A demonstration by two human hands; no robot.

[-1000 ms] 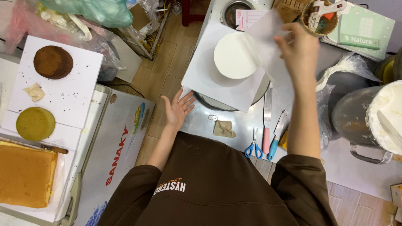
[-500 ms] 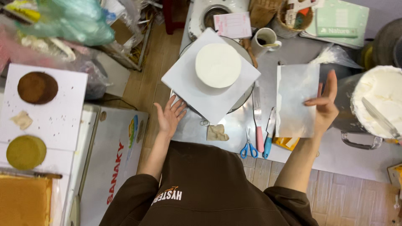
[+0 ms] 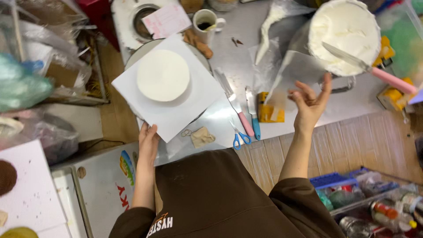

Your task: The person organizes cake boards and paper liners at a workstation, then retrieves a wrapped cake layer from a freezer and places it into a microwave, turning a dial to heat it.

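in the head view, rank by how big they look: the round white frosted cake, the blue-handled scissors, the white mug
1. Round white frosted cake: clearly largest.
2. and 3. White mug and blue-handled scissors: look about alike in extent, so I won't rank them.

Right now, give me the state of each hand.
Left hand: open, fingers on the white square board edge.
Right hand: open, holding the clear plastic sheet.

Steel table (image 3: 246,57) carries scissors (image 3: 240,137), mug (image 3: 206,20), turntable (image 3: 145,48).
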